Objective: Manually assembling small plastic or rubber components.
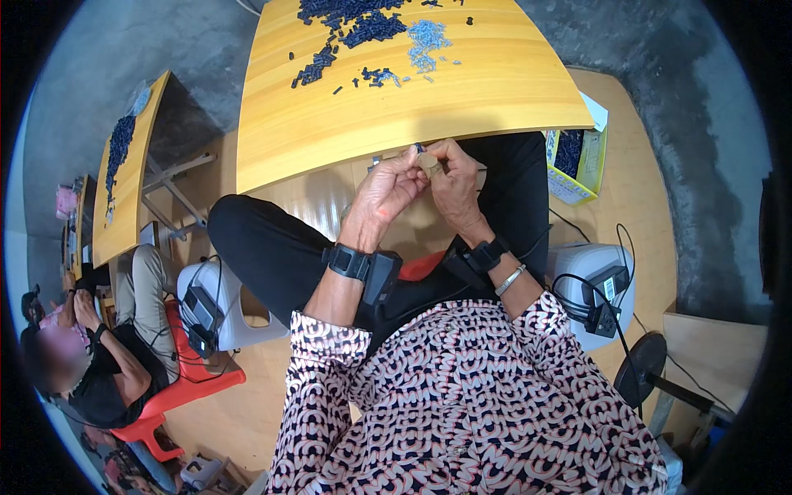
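Note:
My left hand (389,188) and my right hand (456,183) meet just off the near edge of the wooden table (396,124), above my lap. The left fingertips are closed on a small dark piece (419,148), mostly hidden by the fingers. Against the right fingers and thumb lies a small round tan disc (427,162), which the right hand grips. On the table lie a pile of short dark cylindrical pieces (373,29), a smaller heap of clear bluish pieces (426,41) and a few scattered mixed ones (378,77).
A yellow-and-white box (596,165) of dark pieces stands right of my knee. White stools (587,272) with black devices and cables flank me. At left, a person (115,371) sits on a red stool (194,388) near another table (136,181) bearing dark pieces.

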